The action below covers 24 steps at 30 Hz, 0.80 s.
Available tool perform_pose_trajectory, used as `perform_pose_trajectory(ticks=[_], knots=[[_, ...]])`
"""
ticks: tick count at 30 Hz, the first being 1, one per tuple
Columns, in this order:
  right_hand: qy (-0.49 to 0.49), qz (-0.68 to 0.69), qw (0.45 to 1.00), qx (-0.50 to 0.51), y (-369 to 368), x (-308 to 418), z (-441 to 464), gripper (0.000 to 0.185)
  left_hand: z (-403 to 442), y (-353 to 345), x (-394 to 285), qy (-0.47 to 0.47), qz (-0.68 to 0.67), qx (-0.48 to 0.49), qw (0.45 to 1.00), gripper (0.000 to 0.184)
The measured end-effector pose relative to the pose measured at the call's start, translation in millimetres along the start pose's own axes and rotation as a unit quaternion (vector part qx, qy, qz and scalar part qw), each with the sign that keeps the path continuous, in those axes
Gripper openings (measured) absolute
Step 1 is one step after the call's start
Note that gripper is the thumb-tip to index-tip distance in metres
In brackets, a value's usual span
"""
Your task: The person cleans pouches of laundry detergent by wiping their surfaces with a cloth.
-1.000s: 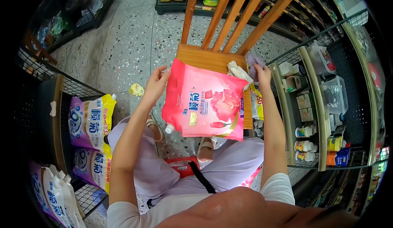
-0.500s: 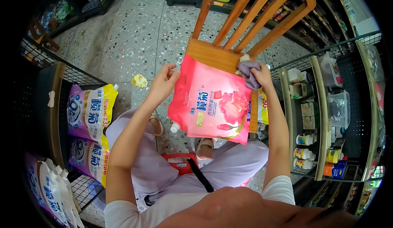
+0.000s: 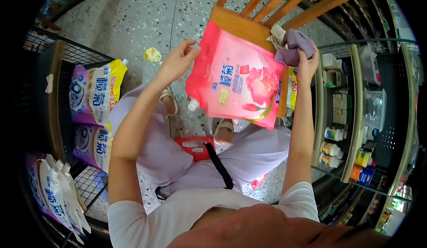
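Note:
A pink pouch of liquid detergent (image 3: 231, 76) lies flat on the seat of a wooden chair (image 3: 233, 21), its white cap at the lower left. My left hand (image 3: 178, 61) is at the pouch's left edge, fingers loosely bent and apart, without a visible grip on it. In my right hand (image 3: 308, 67) is a purple-grey cloth (image 3: 297, 43), bunched up and raised off the pouch's upper right corner. Just left of it, a cream cloth (image 3: 277, 34) sits near the seat's right edge.
Purple and yellow detergent bags (image 3: 91, 96) stand on the left rack. On the right, a shelf (image 3: 351, 114) holds bottles and boxes. A red object (image 3: 195, 148) is on the floor between my legs, and a crumpled yellow piece (image 3: 152, 54) lies farther out.
My right hand has lifted the purple-grey cloth away from the pouch, up and to the right. My left hand stays by the pouch's left edge. The whole view has shifted slightly.

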State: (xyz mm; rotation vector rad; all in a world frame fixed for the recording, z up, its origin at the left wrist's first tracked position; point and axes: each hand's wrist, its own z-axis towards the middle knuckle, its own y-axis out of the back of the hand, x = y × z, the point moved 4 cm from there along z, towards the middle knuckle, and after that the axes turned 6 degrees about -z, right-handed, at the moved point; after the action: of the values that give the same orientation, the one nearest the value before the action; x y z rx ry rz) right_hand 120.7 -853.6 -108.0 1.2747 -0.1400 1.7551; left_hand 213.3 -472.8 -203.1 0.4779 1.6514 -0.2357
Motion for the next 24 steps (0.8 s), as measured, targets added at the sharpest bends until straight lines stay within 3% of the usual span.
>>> perform_pose_trajectory(ticks=[3, 6, 9, 13, 16, 20, 24], knots=[[-0.123, 0.203, 0.971, 0.014, 27.8, 15.4, -37.7, 0.043, -19.2, 1.0, -1.7, -0.006, 0.004, -0.004, 1.000, 0.059], [-0.139, 0.183, 0.972, 0.045, 40.1, 42.6, -84.0, 0.044, -44.9, 0.3, -3.7, -0.003, 0.014, -0.025, 1.000, 0.062], [-0.003, -0.015, 0.991, 0.134, 39.8, 76.2, -116.8, 0.046, -72.3, -5.8, 24.7, 0.005, 0.009, -0.050, 0.999, 0.066], [0.053, -0.147, 0.963, 0.221, 5.4, 95.8, -152.7, 0.052, -107.2, -13.0, 38.1, 0.018, -0.014, -0.048, 0.999, 0.062], [0.165, -0.144, 0.927, 0.305, -34.3, 95.8, -180.5, 0.054, -115.4, -11.7, 48.9, 0.046, 0.010, -0.045, 0.998, 0.049], [0.171, -0.247, 0.897, 0.324, -49.3, 98.7, -204.4, 0.058, -123.0, -20.3, 41.0, 0.096, -0.081, 0.062, 0.990, 0.051], [0.161, -0.264, 0.897, 0.316, -50.7, 97.4, -205.4, 0.061, -124.7, -19.5, 37.6, 0.095, -0.032, 0.077, 0.992, 0.047]])
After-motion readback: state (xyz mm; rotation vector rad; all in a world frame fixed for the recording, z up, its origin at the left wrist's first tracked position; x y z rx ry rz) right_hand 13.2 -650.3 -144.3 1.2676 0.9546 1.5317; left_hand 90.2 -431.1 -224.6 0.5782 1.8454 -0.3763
